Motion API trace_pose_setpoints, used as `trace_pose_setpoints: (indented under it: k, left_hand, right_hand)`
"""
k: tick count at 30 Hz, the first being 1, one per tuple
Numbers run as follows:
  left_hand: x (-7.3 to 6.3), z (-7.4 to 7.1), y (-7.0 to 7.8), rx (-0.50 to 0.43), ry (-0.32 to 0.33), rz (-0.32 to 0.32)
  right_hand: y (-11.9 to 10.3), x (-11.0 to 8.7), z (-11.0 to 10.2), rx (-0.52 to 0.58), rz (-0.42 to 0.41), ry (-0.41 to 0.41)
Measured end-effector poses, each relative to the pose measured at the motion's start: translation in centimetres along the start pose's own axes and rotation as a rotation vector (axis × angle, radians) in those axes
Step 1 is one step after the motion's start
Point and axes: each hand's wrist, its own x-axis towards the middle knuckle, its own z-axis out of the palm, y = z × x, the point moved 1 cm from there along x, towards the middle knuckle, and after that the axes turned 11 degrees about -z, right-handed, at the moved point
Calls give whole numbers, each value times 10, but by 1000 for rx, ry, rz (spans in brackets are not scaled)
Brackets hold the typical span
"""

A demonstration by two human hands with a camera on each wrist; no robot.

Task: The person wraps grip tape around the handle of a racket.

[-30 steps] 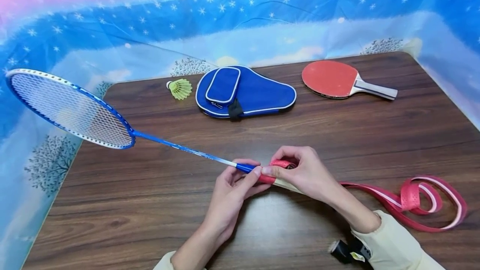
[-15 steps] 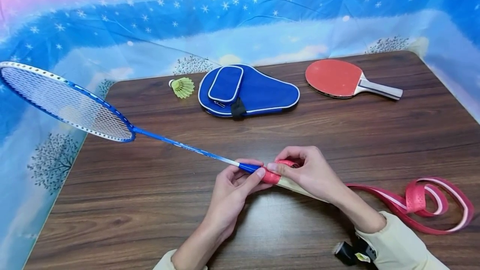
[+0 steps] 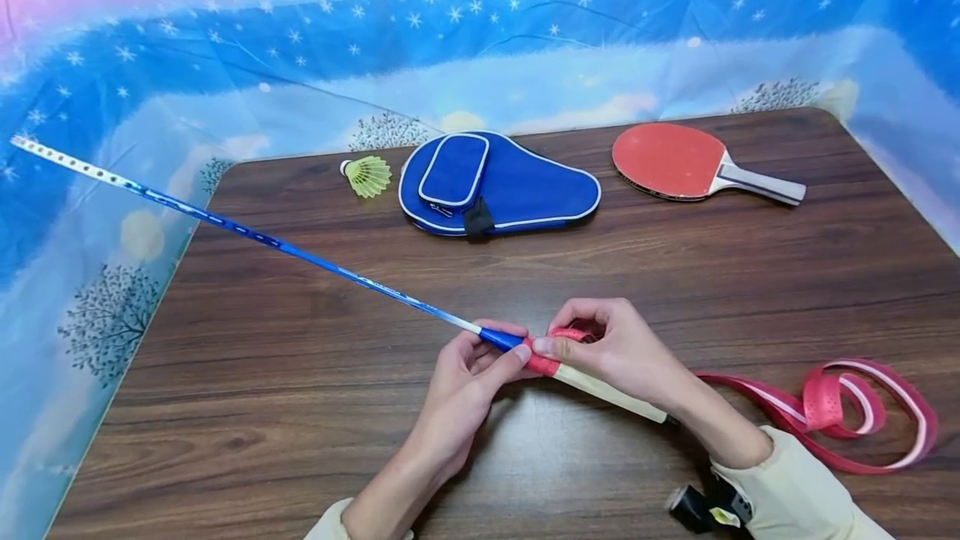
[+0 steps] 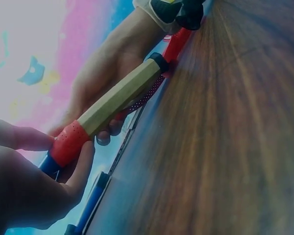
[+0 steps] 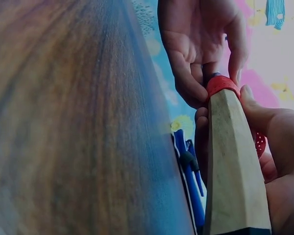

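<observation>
A blue and white badminton racket [image 3: 375, 283] slants across the head view, its head seen edge-on at the left. My left hand [image 3: 465, 394] pinches it where the blue cone meets the handle. Red perforated grip tape [image 4: 68, 143] circles the top of the handle. Below that band the bare wooden handle [image 5: 232, 161] shows, down to its dark butt end. With thumb and fingers, my right hand [image 3: 618, 352] pinches the tape beside the wound part. The loose tape runs on behind the right wrist and lies in a curl [image 3: 821, 407] on the table.
Along the back of the table [image 3: 300, 407] lie a yellow-green shuttlecock [image 3: 367, 177], a blue zipped paddle case [image 3: 525, 186] and a red table tennis paddle [image 3: 667, 161]. A printed cloth [image 3: 525, 23] hangs behind. A small black device [image 3: 708, 507] sits at the right sleeve.
The racket has rolled about its shaft, so its strung face has turned edge-on. More of the bare wooden handle shows below the red tape. Both hands stay nearly in place.
</observation>
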Motion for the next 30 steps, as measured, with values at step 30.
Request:
trace_pose_setpoints:
  k: [30]
  left_hand:
    - [1,5,1,-65,7,-67]
  right_hand:
    - [-10,-1,0,-18,-70,136]
